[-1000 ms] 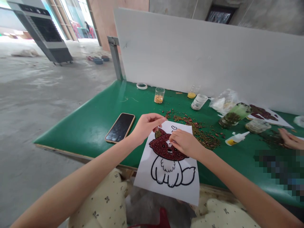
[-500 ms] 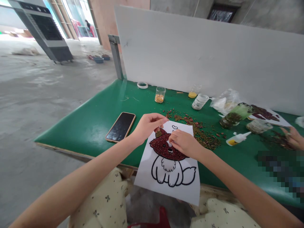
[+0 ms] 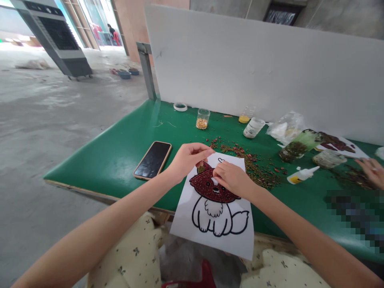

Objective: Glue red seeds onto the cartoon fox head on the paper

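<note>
A white paper sheet (image 3: pixel 183 224) with a fox-like drawing overhangs the front edge of the green table. Dark red beans cover the animal's head (image 3: pixel 204 188); greenish grains fill part of one ear. Its body and tail are bare outlines. My left hand (image 3: pixel 192 158) is closed at the sheet's top left corner, thumb and forefinger pinched on the paper. Over the forehead, beside a small white patch, my right hand (image 3: pixel 229 176) is closed with fingertips together; anything between them is too small to make out. Loose beans and grains (image 3: pixel 264 176) lie scattered beyond the sheet.
Left of the sheet lies a phone (image 3: pixel 153 160). Behind stand a cup of corn kernels (image 3: pixel 203 119) and a clear jar (image 3: pixel 253 128). A glue bottle (image 3: pixel 303 175), a green-tinted jar (image 3: pixel 300 146) and another person's hand (image 3: pixel 372 171) are at the right. A white panel (image 3: pixel 255 68) rises behind.
Both hands stay almost in place, with my right fingers still over the forehead. The view has shifted very slightly. The other person's hand at the right has moved a little.
</note>
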`<control>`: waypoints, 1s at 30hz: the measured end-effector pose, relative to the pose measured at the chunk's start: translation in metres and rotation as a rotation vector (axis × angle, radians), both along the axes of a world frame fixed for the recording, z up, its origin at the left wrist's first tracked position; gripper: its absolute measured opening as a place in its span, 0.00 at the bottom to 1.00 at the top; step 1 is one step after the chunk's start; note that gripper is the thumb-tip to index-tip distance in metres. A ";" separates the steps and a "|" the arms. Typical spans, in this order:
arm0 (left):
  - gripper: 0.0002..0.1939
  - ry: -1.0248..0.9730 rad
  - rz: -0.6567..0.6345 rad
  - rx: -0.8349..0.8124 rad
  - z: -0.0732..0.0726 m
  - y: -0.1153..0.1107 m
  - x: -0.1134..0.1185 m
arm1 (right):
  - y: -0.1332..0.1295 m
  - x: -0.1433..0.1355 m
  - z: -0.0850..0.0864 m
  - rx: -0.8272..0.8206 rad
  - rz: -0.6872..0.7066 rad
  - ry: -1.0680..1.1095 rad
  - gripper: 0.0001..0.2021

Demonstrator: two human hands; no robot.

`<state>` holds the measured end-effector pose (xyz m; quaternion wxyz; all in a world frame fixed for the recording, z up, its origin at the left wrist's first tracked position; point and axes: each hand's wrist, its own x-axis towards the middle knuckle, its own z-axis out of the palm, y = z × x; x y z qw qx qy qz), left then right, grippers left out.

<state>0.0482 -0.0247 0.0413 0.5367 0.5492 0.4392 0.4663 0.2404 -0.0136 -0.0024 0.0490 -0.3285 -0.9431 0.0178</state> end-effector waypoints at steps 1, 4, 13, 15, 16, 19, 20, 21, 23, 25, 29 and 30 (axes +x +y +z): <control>0.09 -0.001 -0.001 -0.001 0.000 0.000 0.000 | 0.000 0.000 0.000 0.002 -0.004 0.000 0.05; 0.08 -0.004 -0.004 -0.004 0.002 -0.001 0.000 | 0.001 0.000 -0.002 0.013 -0.015 -0.001 0.05; 0.09 -0.005 -0.015 0.006 0.000 0.000 0.000 | 0.002 0.001 -0.005 0.024 -0.041 0.023 0.04; 0.09 -0.004 -0.017 0.006 0.000 0.000 0.000 | 0.002 0.002 -0.004 0.021 -0.051 0.031 0.04; 0.09 -0.005 -0.017 0.005 0.000 0.000 0.000 | 0.002 0.003 -0.004 0.020 -0.054 0.034 0.04; 0.08 -0.004 -0.016 0.004 0.001 0.000 0.000 | 0.002 0.004 -0.004 0.019 -0.049 0.032 0.04; 0.08 -0.003 -0.016 0.003 0.001 0.000 0.000 | 0.001 0.004 -0.004 0.020 -0.045 0.031 0.04; 0.08 -0.002 -0.015 0.002 0.001 0.000 0.000 | 0.001 0.003 -0.005 0.022 -0.042 0.029 0.04; 0.07 0.001 -0.013 0.002 0.001 0.000 0.000 | 0.001 0.002 -0.006 0.027 -0.040 0.026 0.04; 0.07 0.003 -0.010 0.003 0.000 0.000 0.000 | 0.001 0.001 -0.007 0.024 -0.039 0.025 0.04; 0.08 0.013 -0.008 0.003 0.001 -0.001 -0.001 | 0.002 0.002 -0.004 -0.016 -0.048 0.068 0.05; 0.08 0.015 -0.009 0.000 0.001 -0.001 -0.001 | 0.003 0.003 -0.002 -0.030 -0.058 0.095 0.05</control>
